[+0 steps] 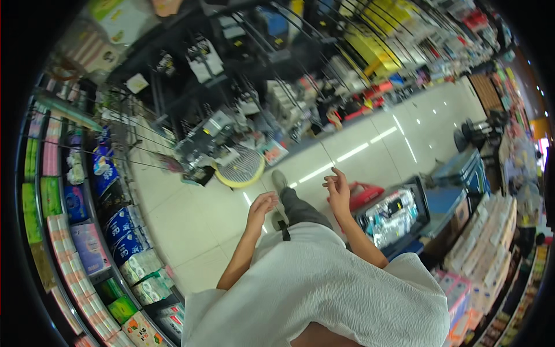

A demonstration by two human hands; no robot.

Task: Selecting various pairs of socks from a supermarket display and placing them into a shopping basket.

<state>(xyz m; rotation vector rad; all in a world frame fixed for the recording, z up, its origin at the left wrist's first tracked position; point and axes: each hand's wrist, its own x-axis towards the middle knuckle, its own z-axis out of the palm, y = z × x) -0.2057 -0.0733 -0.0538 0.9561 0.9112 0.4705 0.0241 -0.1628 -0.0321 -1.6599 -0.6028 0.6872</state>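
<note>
Both of my hands hang in the air before my body, with nothing in them. My left hand (262, 205) is over the tiled floor (204, 217), its fingers loosely bent. My right hand (338, 191) has its fingers spread a little and is nearest to a red plastic basket (363, 196), apart from it as far as I can see. Beside that basket, a dark bin (419, 197) holds several shiny silver and teal packets (392, 217). Below my hands show my grey trousers (303, 211) and a light shoe (279, 178).
Shelves of tissue packs (78, 260) line the left side. Ahead, a black rack (260, 56) carries hanging goods on long hooks, with a round yellow-rimmed item (243, 167) low at its end. Stacked tissue packs (481, 234) and blue bins (459, 169) stand at the right.
</note>
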